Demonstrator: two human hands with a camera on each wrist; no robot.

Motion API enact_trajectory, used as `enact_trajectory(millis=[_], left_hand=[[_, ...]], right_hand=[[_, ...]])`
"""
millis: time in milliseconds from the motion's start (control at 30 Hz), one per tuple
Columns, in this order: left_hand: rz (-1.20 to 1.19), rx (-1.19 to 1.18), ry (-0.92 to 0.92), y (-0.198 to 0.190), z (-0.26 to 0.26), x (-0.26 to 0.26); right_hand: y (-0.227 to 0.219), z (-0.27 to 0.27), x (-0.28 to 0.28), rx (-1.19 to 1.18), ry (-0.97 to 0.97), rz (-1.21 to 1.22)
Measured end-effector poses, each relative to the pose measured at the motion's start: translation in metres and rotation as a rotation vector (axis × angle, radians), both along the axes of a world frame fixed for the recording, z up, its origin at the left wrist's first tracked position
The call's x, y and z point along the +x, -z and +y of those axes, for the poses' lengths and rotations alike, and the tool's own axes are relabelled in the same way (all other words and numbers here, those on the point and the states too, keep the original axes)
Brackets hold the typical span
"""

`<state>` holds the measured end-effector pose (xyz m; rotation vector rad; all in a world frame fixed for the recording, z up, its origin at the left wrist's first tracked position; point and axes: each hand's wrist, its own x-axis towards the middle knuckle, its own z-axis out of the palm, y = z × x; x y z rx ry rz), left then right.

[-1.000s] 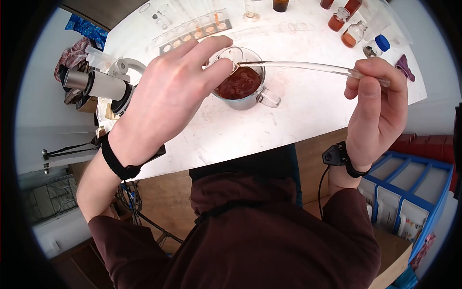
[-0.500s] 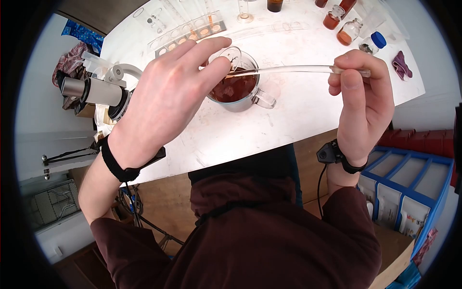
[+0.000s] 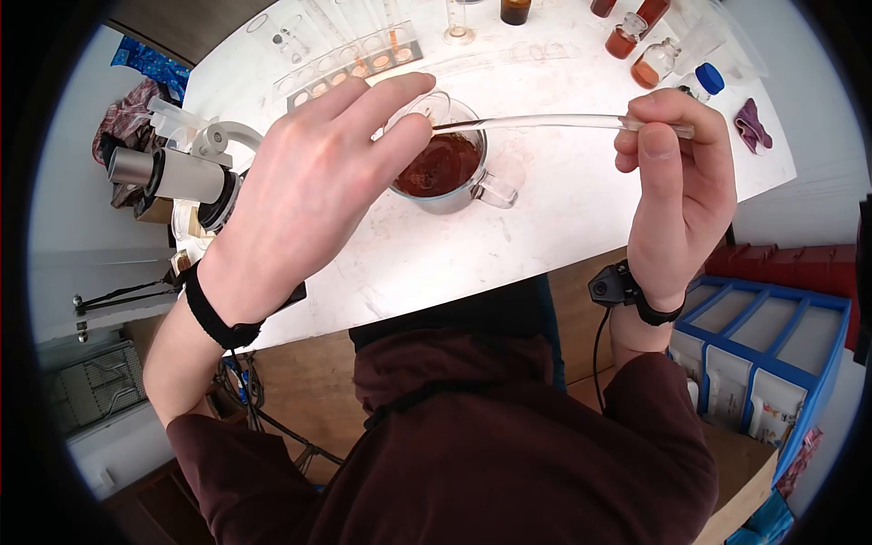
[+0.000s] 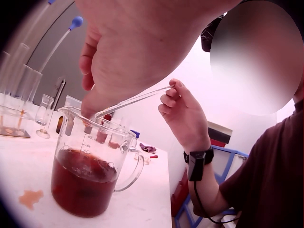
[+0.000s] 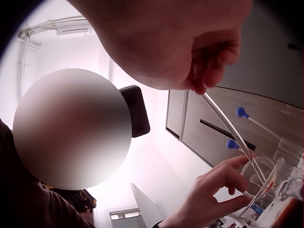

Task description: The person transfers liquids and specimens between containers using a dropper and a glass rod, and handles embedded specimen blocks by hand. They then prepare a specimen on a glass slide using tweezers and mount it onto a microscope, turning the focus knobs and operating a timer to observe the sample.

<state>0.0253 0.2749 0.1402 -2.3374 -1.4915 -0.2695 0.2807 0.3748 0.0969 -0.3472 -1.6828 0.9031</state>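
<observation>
A glass measuring cup (image 3: 498, 192) with dark red liquid (image 3: 443, 163) stands on the white table. Over its rim, my left hand (image 3: 313, 177) pinches a small round clear glass dish (image 3: 438, 106), seen also as a round dish (image 5: 245, 181) in the right wrist view. Opposite, my right hand (image 3: 681, 182) grips one end of a slender clear tool (image 3: 545, 121) between thumb and fingers. The tool's dark far end reaches the dish beside my left fingertips. From the left wrist, the cup (image 4: 84, 183) looks partly full; my left hand (image 4: 137, 42) covers part of its rim.
Behind the cup lie a rack (image 3: 368, 65) with round wells and glass tubes. Small bottles of orange-red liquid (image 3: 621, 43) and a blue-capped jar (image 3: 708, 80) stand back right, near a purple cloth (image 3: 752, 127). A microscope (image 3: 186, 174) is left; an orange spill (image 4: 31, 198) lies beside the cup.
My right hand has come slightly closer to the cup with the tool. The tool's far end dipped lower, then rose again. The whole head view has shifted slightly.
</observation>
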Motion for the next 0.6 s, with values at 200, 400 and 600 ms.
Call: enact_trajectory(millis=[200, 400, 600], left_hand=[[0.049, 0.020, 0.000, -0.0017, -0.0032, 0.0018], [0.087, 0.008, 0.042, -0.0033, -0.0055, 0.0042], [0.101, -0.007, 0.059, -0.0003, -0.0068, 0.0032]], right_hand=[[0.0019, 0.0019, -0.0021, 0.013, 0.030, -0.005], [0.0027, 0.0001, -0.0025, -0.017, 0.001, 0.020], [0.0038, -0.0019, 0.0031, -0.041, -0.014, 0.041]])
